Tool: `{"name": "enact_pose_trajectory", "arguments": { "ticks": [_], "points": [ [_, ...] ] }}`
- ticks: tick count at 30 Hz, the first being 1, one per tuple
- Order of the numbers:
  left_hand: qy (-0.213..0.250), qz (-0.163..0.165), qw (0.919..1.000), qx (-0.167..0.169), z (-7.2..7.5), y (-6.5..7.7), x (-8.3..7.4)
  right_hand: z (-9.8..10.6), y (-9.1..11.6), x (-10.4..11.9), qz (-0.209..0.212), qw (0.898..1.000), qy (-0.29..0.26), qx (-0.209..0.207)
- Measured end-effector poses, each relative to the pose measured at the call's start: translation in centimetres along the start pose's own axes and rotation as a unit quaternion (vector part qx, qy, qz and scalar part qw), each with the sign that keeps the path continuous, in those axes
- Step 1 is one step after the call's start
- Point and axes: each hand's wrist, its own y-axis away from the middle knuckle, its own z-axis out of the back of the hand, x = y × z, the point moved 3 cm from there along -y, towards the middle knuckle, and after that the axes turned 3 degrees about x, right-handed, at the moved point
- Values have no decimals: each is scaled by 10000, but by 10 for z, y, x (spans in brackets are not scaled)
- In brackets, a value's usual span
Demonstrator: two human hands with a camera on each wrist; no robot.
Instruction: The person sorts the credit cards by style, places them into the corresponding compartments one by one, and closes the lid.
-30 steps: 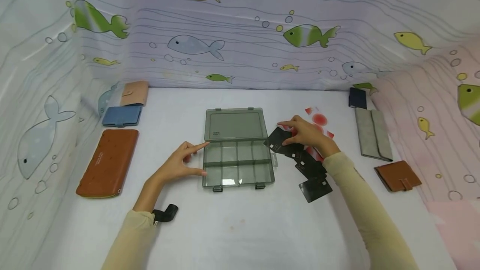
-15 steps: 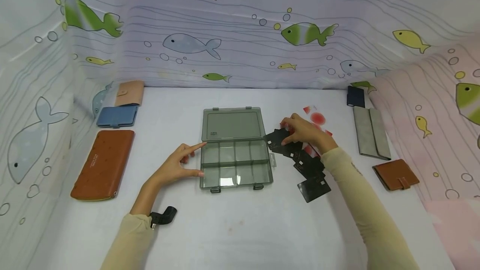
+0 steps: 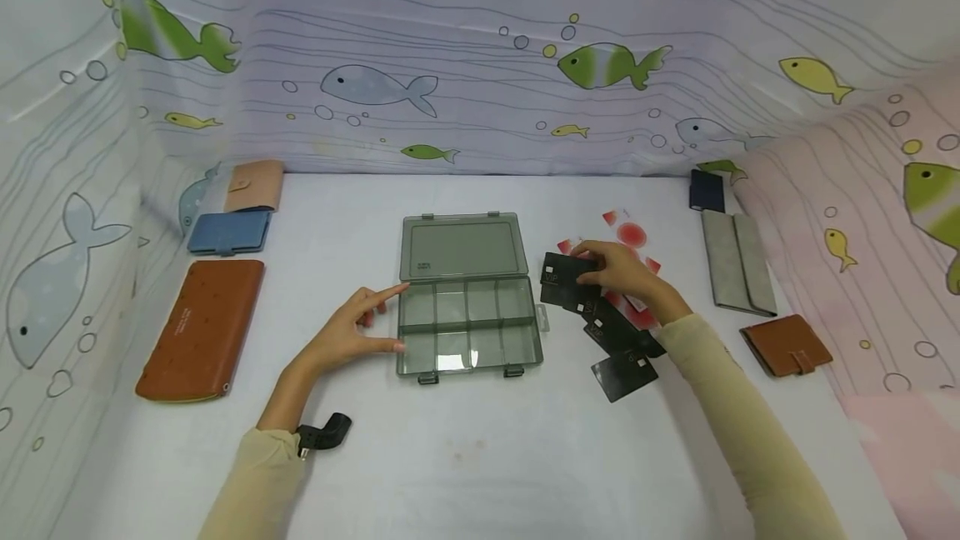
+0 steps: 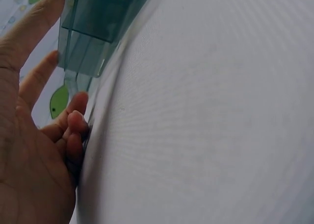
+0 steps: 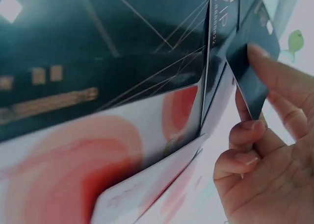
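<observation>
A translucent grey-green compartment box (image 3: 470, 327) lies with its lid (image 3: 463, 247) folded back in the head view. My left hand (image 3: 341, 336) touches its left side with thumb and index finger, the two spread apart. The left wrist view shows that hand (image 4: 34, 150) with its other fingers partly curled, beside a corner of the box (image 4: 93, 33). To the right of the box, my right hand (image 3: 618, 269) pinches a black VIP card (image 3: 558, 269) between thumb and fingers. The right wrist view shows this card (image 5: 243, 69) tilted above other black cards (image 5: 122, 42).
More black cards (image 3: 624, 376) trail toward the front right, over red-and-white cards (image 3: 632, 235). Left stand a brown wallet (image 3: 201, 330), a blue wallet (image 3: 228, 232) and a beige wallet (image 3: 255, 185). Right lie a grey wallet (image 3: 738, 263), a brown wallet (image 3: 786, 346) and a navy one (image 3: 707, 190).
My right hand has drawn back slightly from the box's right edge, and the pinched card has turned straighter. The left hand stays against the box. The whole head view has shifted a little.
</observation>
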Motion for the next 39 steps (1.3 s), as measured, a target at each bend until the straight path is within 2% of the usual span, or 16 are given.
{"name": "enact_pose_trajectory", "arguments": {
  "ticks": [9, 12, 16, 20, 22, 25, 30, 35, 39],
  "points": [
    [-10, 18, 10000, -88, 2, 3, -1, 3, 17, 3, -27, 9941, -834, -691],
    [7, 35, 10000, -86, 4, 5, -13, 2, 21, 13, -91, 9860, -1364, -952],
    [74, 90, 9999, -35, 10, 9, -35, -2, 23, 34, -224, 9720, -1990, -1228],
    [100, 176, 9998, -6, 13, 11, -45, -13, 19, 57, -240, 9632, -2366, -1252],
    [100, 180, 9998, -2, 12, 10, -42, -21, 15, 68, -255, 9637, -2362, -1220],
    [89, 155, 9998, -32, 7, 6, -27, -35, 9, 83, -314, 9681, -2238, -1085],
    [25, 128, 9999, -50, 0, 1, -4, -58, -3, 104, -354, 9682, -2336, -821],
    [97, 95, 9999, -16, 0, 1, 3, -76, -14, 127, -261, 9721, -2268, -541],
    [111, 64, 9999, -20, -1, 1, 3, -89, -20, 142, -461, 9723, -2261, -379]
  ]
}}
